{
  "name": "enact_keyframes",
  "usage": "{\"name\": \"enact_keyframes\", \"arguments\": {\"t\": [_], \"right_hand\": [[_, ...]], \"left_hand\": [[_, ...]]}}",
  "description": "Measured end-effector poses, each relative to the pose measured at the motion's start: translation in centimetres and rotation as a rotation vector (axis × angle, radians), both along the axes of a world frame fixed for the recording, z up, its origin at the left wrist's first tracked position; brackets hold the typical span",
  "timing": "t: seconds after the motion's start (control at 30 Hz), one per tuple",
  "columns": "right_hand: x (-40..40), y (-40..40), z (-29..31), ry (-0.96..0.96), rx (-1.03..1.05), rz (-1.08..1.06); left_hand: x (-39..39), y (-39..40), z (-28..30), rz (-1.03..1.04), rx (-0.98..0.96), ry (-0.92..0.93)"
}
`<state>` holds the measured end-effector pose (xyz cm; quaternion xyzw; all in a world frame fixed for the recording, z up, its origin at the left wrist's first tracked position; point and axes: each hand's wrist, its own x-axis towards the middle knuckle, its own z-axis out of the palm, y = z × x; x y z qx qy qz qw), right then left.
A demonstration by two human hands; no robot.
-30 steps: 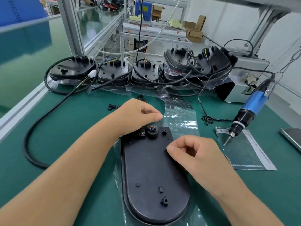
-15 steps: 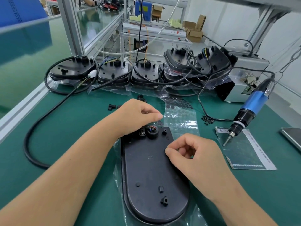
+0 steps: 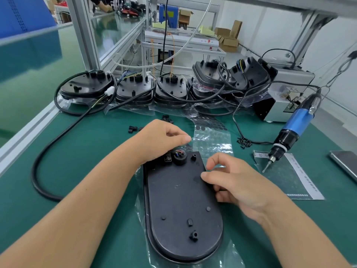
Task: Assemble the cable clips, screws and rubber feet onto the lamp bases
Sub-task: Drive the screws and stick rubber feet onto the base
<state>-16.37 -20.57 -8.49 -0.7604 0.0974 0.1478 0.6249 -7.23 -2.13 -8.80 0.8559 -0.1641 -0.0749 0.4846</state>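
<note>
Since the earlier frame the right hand (image 3: pixel 237 182) is lifting its forefinger off the lamp base (image 3: pixel 181 206), with the thumb tip now resting beside a small dark round spot (image 3: pixel 196 179) near the base's right edge; that spot is probably a rubber foot just pressed on, though it is too small to confirm. The right grip is loosening, fingers half curled and apparently holding nothing. The left hand (image 3: pixel 162 140) is staying at the far end of the base, by the cable socket (image 3: pixel 179 154); its thumb and forefinger are closing together as if pinching something, but what, if anything, cannot be told. The base is lying underside up on a clear plastic bag (image 3: pixel 234 254) on the green tabletop (image 3: pixel 87 151), directly in front of the person. A clear sheet of rubber feet (image 3: pixel 212 136) is lying just beyond it. Loose cable clips (image 3: pixel 133 129), a heap of screws (image 3: pixel 244 142) and the blue screwdriver (image 3: pixel 289 136) are waiting nearby. In judgement, one foot is being completed and further feet, clips and screws are remaining for this base.
</note>
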Motion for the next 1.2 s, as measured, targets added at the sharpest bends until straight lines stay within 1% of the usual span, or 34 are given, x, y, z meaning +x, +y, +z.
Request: {"name": "enact_keyframes", "arguments": {"t": [0.17,0.23,0.3,0.37,0.43,0.47,0.5,0.53,0.6,0.67,0.8,0.87,0.93,1.0,1.07,1.2], "right_hand": [[-0.1,0.3,-0.1,-0.061,-0.096,0.029],[-0.1,0.1,0.1,-0.031,-0.056,0.034],[-0.3,-0.4,0.3,-0.002,-0.011,0.038],[-0.5,-0.7,0.3,-0.003,0.007,0.031],[-0.7,-0.9,0.2,-0.02,0.012,0.023],[-0.8,-0.9,0.1,-0.029,0.009,0.018],[-0.7,-0.8,0.0,-0.039,0.0,0.008],[-0.6,-0.7,0.0,-0.055,-0.013,-0.005],[-0.3,-0.2,0.0,-0.11,-0.059,-0.035],[0.2,0.2,0.0,-0.177,-0.115,-0.054],[0.9,0.2,-0.2,-0.238,-0.145,-0.07],[0.9,0.2,-0.5,-0.239,-0.148,-0.071],[0.9,0.4,-0.8,-0.25,-0.165,-0.072],[1.0,0.5,-0.8,-0.273,-0.182,-0.075],[1.1,0.6,-0.7,-0.296,-0.192,-0.072],[0.8,0.6,-0.3,-0.299,-0.188,-0.048]], "left_hand": [[-0.1,-0.1,0.0,0.03,-0.013,0.003],[-0.4,0.1,0.4,0.052,-0.026,-0.019],[-0.4,1.5,1.4,0.115,0.009,-0.089],[0.1,4.3,2.4,0.32,0.151,-0.21],[1.0,8.3,2.7,0.637,0.418,-0.284],[1.3,10.3,2.4,0.772,0.563,-0.264],[1.5,12.0,1.8,0.866,0.689,-0.197],[1.5,13.2,1.2,0.923,0.777,-0.109],[1.3,14.5,-0.2,0.953,0.84,0.013],[1.3,15.1,-1.2,0.942,0.84,0.018],[0.9,15.2,-0.8,0.956,0.728,-0.017],[0.1,14.7,0.2,0.948,0.615,-0.074],[-1.1,13.6,1.8,0.904,0.437,-0.17],[-2.8,12.0,3.7,0.818,0.172,-0.172],[-4.9,9.8,5.4,0.661,-0.112,-0.06],[-8.6,5.6,7.7,0.23,-0.592,0.356]]}}
